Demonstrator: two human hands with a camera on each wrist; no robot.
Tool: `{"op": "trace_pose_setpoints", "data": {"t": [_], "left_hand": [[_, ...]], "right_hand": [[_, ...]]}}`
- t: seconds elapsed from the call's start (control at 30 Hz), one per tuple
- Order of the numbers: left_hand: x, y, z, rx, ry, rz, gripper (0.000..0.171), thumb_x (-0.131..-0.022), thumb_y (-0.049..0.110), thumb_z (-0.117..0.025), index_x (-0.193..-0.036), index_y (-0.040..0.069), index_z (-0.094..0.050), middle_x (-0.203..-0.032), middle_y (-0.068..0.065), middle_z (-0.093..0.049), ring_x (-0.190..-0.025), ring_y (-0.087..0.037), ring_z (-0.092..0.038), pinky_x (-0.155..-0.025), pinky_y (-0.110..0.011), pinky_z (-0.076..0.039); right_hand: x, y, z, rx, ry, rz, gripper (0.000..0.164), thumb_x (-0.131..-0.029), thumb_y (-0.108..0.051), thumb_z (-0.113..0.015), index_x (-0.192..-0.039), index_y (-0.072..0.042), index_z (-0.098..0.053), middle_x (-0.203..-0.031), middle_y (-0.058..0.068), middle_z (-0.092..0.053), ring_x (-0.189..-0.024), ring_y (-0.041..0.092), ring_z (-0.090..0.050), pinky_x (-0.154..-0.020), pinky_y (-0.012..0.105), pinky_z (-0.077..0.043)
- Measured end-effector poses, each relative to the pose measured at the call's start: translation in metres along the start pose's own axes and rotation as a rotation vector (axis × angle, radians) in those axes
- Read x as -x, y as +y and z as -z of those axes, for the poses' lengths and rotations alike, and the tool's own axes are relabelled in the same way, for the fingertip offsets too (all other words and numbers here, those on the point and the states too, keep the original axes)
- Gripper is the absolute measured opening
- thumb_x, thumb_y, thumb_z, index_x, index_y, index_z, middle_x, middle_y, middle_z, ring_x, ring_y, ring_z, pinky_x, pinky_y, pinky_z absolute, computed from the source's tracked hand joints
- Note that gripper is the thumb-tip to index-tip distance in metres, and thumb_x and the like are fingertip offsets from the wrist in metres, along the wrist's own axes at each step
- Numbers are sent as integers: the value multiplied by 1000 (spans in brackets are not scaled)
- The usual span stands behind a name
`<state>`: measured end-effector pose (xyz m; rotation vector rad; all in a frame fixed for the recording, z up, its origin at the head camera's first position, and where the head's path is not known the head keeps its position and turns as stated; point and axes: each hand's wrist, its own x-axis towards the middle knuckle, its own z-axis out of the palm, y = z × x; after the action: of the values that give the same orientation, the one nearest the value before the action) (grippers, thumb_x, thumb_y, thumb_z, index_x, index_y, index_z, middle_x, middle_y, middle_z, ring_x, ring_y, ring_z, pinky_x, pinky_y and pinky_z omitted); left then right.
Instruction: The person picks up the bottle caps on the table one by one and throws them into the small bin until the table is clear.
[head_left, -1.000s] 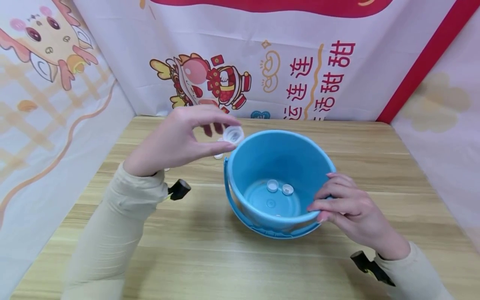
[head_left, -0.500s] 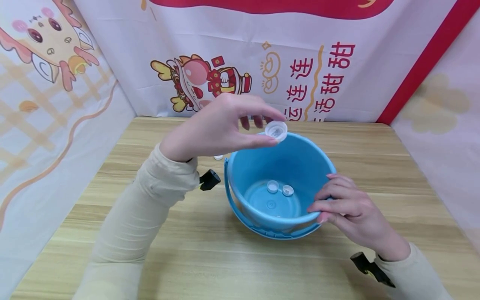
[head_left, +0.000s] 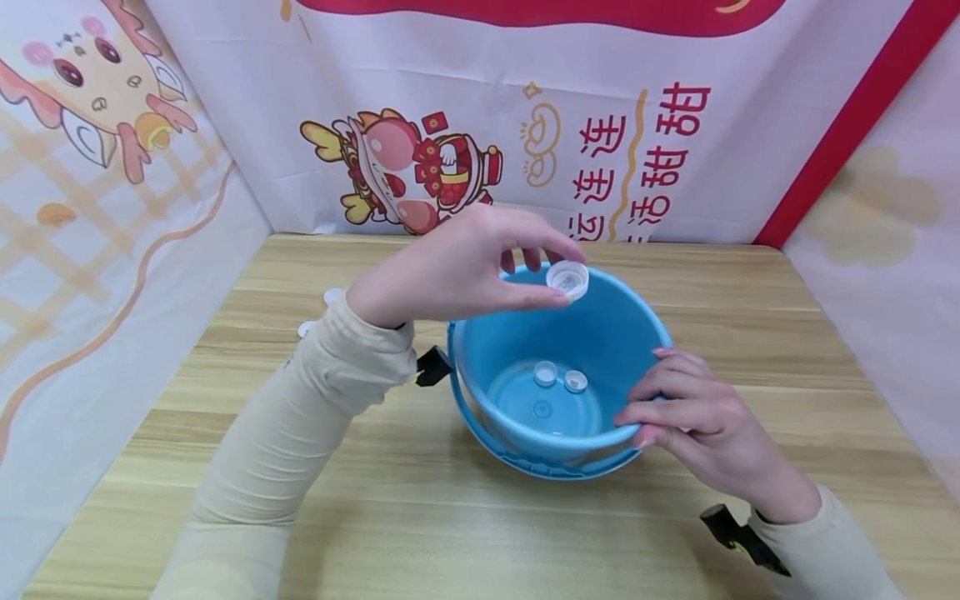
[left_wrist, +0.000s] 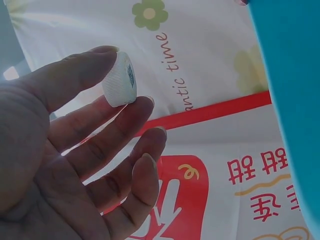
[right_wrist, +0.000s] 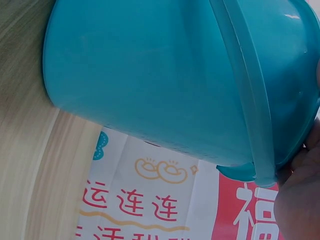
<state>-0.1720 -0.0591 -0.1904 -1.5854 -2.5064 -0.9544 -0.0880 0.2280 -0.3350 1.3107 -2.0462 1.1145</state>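
My left hand (head_left: pixel 468 271) pinches a white ribbed bottle cap (head_left: pixel 567 280) between thumb and fingertips, above the far part of the blue bucket (head_left: pixel 561 450). The left wrist view shows the ridged side of that bottle cap (left_wrist: pixel 120 82), with the other fingers loosely bent below it. On the bucket's floor lie two more white caps, a left one (head_left: pixel 545 373) and a right one (head_left: pixel 576 381), hollow sides up. My right hand (head_left: pixel 697 417) grips the bucket's rim at its right side, thumb outside and fingers over the edge. In the right wrist view the bucket wall (right_wrist: pixel 145 75) fills most of the picture.
Two white caps, one farther back (head_left: pixel 333 296) and one nearer (head_left: pixel 305 328), lie on the wooden table (head_left: pixel 480 533) left of the bucket, partly behind the left arm. The bucket's handle (head_left: pixel 480 429) hangs down its near left side. A printed cloth (head_left: pixel 465 58) stands behind the table.
My left hand has carried the bottle cap rightward from beside the bucket's left rim to over its opening, lowering slightly lately. The right hand and bucket have stayed put.
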Motion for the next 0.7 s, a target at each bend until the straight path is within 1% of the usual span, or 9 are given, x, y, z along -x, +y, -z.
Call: {"op": "trace_pose_setpoints", "data": {"t": [0.23, 0.47, 0.57, 0.7], "left_hand": [[-1, 0, -1, -7, -9, 7, 42, -89, 30, -76, -126, 12, -69, -117, 4, -68, -95, -5, -58, -77, -24, -52], [-1, 0, -2, -4, -50, -16, 47, -84, 31, -80, -126, 12, -68, -116, 4, -67, -97, -4, -59, -78, -24, -51], [0, 0, -1, -17, -47, -25, 47, -84, 31, -81, -125, 12, -69, -116, 4, -68, -97, -4, -59, -78, -24, -51], [4, 0, 3, -23, -26, -25, 44, -85, 29, -80, -124, 11, -69, -117, 3, -68, -98, -6, -59, -77, -25, -51]], "right_hand": [[0, 0, 0, -6, -3, -8, 29, -92, -33, -65, -98, -8, -78, -92, 3, -68, -97, 17, -57, -111, 37, -31], [0, -1, 0, -4, -2, -1, 29, -93, -33, -65, -98, -8, -78, -92, 4, -68, -97, 16, -58, -111, 37, -31], [-1, -1, 0, -3, -2, 2, 29, -93, -33, -65, -98, -8, -78, -92, 4, -68, -96, 17, -58, -111, 38, -31], [-1, -1, 0, -7, 0, 0, 29, -92, -33, -65, -98, -8, -78, -91, 4, -69, -96, 17, -58, -111, 38, -31]]}}
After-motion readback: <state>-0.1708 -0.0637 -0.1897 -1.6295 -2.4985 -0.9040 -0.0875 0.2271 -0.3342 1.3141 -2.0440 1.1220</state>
